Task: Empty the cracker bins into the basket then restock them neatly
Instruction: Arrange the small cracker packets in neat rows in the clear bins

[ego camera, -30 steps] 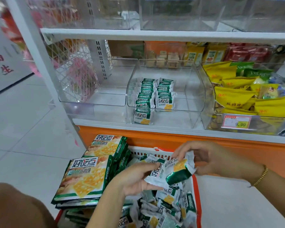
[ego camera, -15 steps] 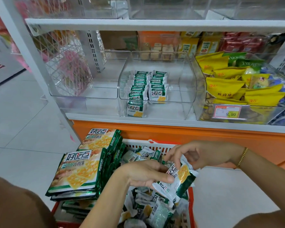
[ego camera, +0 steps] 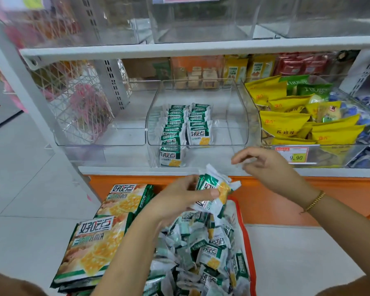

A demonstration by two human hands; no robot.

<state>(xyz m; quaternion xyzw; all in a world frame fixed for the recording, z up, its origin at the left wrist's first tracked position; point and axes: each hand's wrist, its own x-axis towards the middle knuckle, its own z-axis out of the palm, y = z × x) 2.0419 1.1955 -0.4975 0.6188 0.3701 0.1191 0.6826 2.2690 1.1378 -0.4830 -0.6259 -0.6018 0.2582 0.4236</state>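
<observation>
Because the left hand (ego camera: 179, 199) pinches several small cracker packets (ego camera: 214, 186) at once between thumb and fingers, above the red-rimmed basket (ego camera: 247, 242), the bundle may fan out. One packet could then slip back onto the heap (ego camera: 201, 253) of loose packets below. The right hand (ego camera: 265, 167) hovers just in front of the middle bin (ego camera: 233, 124), its fingers loosely curled and, as far as the slight blur lets me judge, holding nothing, so it gives the bundle no support. Two rows (ego camera: 175, 129) already stand in that clear bin; a careless placement could topple them like dominoes or leave packets crooked. The big cracker packs (ego camera: 98, 238) lie over the basket's left edge and might slide if the forearm nudges them.
</observation>
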